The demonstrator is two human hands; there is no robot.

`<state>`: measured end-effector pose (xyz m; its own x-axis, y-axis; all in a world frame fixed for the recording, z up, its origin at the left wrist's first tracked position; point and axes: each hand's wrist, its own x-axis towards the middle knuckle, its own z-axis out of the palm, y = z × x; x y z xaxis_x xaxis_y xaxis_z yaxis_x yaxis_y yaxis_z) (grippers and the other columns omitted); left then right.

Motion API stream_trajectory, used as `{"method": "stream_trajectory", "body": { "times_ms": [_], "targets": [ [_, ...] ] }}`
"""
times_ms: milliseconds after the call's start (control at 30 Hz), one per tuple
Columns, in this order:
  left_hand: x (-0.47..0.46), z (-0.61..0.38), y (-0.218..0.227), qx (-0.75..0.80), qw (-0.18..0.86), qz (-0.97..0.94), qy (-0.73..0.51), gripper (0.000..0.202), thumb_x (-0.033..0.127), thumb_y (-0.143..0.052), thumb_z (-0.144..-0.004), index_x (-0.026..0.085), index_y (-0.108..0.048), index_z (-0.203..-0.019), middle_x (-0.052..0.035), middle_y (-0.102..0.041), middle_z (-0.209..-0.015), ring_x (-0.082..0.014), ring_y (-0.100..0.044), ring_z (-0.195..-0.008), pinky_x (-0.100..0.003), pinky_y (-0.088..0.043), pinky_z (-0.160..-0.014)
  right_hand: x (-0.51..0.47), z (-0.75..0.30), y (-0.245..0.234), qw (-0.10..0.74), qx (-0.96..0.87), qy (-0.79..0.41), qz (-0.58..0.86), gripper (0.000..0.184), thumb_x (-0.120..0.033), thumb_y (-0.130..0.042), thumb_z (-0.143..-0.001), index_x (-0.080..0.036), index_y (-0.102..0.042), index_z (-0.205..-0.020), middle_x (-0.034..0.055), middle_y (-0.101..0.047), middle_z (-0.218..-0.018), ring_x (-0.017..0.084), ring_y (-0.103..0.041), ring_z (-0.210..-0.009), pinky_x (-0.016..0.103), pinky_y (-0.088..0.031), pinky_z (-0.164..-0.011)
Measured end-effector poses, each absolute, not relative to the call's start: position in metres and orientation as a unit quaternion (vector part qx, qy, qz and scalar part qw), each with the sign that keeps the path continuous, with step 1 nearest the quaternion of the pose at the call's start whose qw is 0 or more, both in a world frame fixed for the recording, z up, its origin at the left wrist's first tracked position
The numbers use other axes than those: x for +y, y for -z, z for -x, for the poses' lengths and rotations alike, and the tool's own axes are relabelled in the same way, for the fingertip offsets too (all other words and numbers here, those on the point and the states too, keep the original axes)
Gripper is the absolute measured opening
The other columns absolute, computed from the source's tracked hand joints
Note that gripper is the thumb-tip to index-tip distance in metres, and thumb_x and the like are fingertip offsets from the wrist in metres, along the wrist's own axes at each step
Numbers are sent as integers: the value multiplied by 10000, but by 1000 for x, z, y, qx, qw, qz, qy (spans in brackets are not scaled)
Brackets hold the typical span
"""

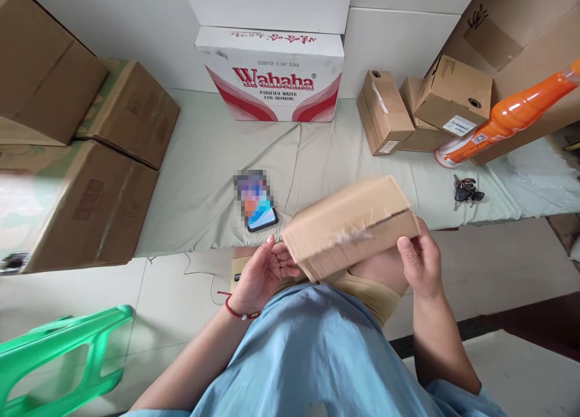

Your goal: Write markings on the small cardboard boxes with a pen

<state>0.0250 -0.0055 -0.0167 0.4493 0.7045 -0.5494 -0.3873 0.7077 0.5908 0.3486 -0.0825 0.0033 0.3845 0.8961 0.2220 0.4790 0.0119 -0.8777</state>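
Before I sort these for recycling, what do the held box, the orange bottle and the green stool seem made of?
Held box: matt brown cardboard, judging by its colour, folded edges and scuffed side.
Orange bottle: probably glossy plastic, from its highlights and curves.
Green stool: likely moulded plastic, smooth, slightly shiny, rounded edges.

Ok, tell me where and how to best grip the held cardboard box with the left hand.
Probably the left end of the cardboard box, the left hand coming from the left, palm up: the box is long, and the right hand holds its opposite end.
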Motion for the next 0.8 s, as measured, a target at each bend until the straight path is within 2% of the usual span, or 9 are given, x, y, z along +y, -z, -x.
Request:
{"method": "stream_trajectory", "body": {
  "times_ms": [100, 167, 333, 367, 433, 533, 600, 700, 800],
  "targets": [
    [-8, -27, 6, 414, 803, -253, -346, 602, 701, -830, -851, 119, -895, -990, -166, -851, -980, -228, -790, -806, -261, -606, -665, -83, -355, 6, 487, -490, -225, 687, 430, -617, -650, -1022, -251, -680, -1248, 66, -766, -937, 211, -728, -721, 355, -601, -676],
    [-10, -28, 2, 412, 789, -297, -345, 605, 704, -765, -907, 123, -903, -1009, -188, -849, -1031, -177, -743, -665, -231, -485, -534, -85, -357, 12, 484, -468, -227, 704, 366, -598, -668, -1023, -253, -658, -1146, -3, -686, -731, 178, -653, -598, 322, -546, -606],
    [-19, -31, -2, 355, 784, -380, -337, 503, 586, -687, -1019, 160, -868, -1217, -133, -794, -722, -132, -587, -486, -245, -301, -479, -86, -362, 27, 516, -394, -247, 719, 346, -597, -697, -1014, -262, -617, -1048, -89, -516, -556, 131, -499, -467, 266, -405, -482],
    [-21, -32, -3, 340, 786, -393, -335, 478, 554, -695, -1024, 182, -844, -1284, -143, -824, -809, -127, -593, -493, -244, -312, -486, -85, -362, 28, 527, -383, -247, 717, 349, -599, -703, -1011, -262, -612, -1024, -96, -488, -543, 123, -461, -451, 261, -375, -464],
    [-25, -34, -3, 312, 785, -419, -334, 458, 496, -724, -1020, 263, -779, -1411, -187, -805, -1303, -100, -627, -534, -242, -394, -509, -83, -364, 29, 549, -361, -243, 714, 364, -605, -721, -998, -261, -605, -975, -104, -441, -533, 110, -390, -435, 258, -316, -434],
    [-29, -37, -2, 289, 777, -444, -341, 503, 431, -749, -1013, 400, -683, -1511, -139, -350, -1807, -60, -660, -590, -268, -552, -594, -82, -364, 25, 573, -334, -231, 712, 381, -608, -735, -985, -249, -621, -927, -104, -405, -540, 99, -323, -428, 260, -266, -415],
    [-29, -37, -1, 305, 771, -439, -345, 539, 409, -756, -1009, 436, -645, -1537, -109, -262, -1845, -51, -661, -590, -275, -586, -613, -84, -363, 19, 568, -342, -205, 720, 374, -596, -735, -986, -236, -667, -912, -80, -479, -563, 104, -370, -444, 262, -303, -435],
    [-26, -34, 3, 354, 764, -408, -352, 587, 404, -786, -975, 427, -634, -1541, -99, -309, -1829, -39, -630, -540, -259, -552, -545, -89, -358, 7, 521, -405, -145, 738, 324, -550, -747, -986, -228, -775, -958, 6, -719, -751, 157, -604, -607, 289, -474, -570],
    [-23, -30, 7, 384, 757, -380, -366, 642, 401, -816, -926, 414, -632, -1541, -101, -342, -1816, -9, -563, -473, -232, -452, -446, -93, -350, 0, 481, -467, -122, 732, 273, -500, -728, -1006, -254, -834, -1056, 54, -814, -943, 220, -724, -799, 340, -568, -719]
  ]
}}
